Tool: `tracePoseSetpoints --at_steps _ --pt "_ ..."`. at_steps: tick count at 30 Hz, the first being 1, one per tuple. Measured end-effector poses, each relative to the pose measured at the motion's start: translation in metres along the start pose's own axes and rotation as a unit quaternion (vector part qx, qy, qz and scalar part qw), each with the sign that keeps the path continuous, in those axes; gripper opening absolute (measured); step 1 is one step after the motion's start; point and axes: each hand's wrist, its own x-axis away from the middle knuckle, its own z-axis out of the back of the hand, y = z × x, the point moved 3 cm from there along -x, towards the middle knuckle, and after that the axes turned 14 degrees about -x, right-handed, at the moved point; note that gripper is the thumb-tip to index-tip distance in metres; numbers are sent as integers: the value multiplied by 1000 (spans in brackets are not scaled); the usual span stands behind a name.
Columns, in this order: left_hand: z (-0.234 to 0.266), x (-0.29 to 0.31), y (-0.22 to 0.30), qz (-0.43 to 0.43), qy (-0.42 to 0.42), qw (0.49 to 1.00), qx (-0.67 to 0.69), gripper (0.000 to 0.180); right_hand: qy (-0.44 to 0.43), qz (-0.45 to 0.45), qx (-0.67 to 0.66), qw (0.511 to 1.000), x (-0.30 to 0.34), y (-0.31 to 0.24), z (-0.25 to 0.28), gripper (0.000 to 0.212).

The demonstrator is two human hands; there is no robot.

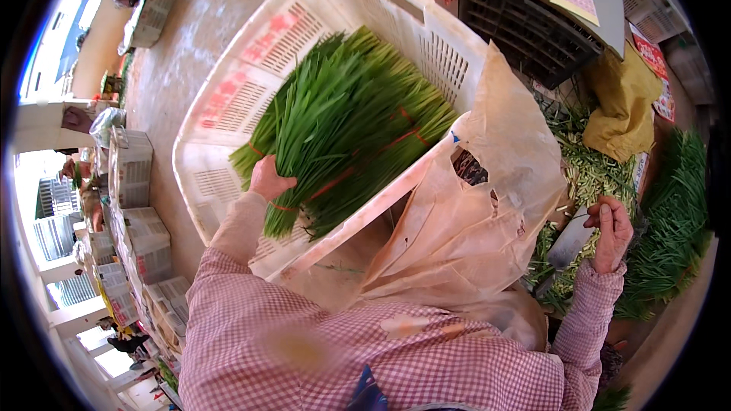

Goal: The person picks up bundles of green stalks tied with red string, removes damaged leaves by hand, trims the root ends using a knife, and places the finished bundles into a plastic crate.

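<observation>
A large white plastic crate (196, 137) stands in front of me, holding several bundles of green chives (335, 118) tied with red bands. My left hand (272, 180) reaches over its near left side, closed round the tied end of one bundle lying on the others. Off to the right, my right hand (611, 230) is held over a heap of trimmed stalks, thumb and fingers pressed together. Something thin and dark shows at its fingertips, too small to name. Beside that hand lies a flat grey blade-like piece (569, 244), partly among the trimmings.
A torn plastic apron (472, 236) spreads from my lap to the crate's near rim. Loose chives (678, 221) are piled at far right, near a yellow sack (620, 106). A black crate (525, 23) stands ahead right. Newspaper-covered boxes (148, 240) line the left.
</observation>
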Motion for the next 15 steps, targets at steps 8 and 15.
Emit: tracePoseSetpoints --at_steps 8,15 --pt "258 83 116 -110 26 919 377 71 -60 34 -146 987 57 -89 -57 15" --pt "295 158 298 -377 -3 895 238 78 -375 -56 -462 802 84 -42 -111 78"
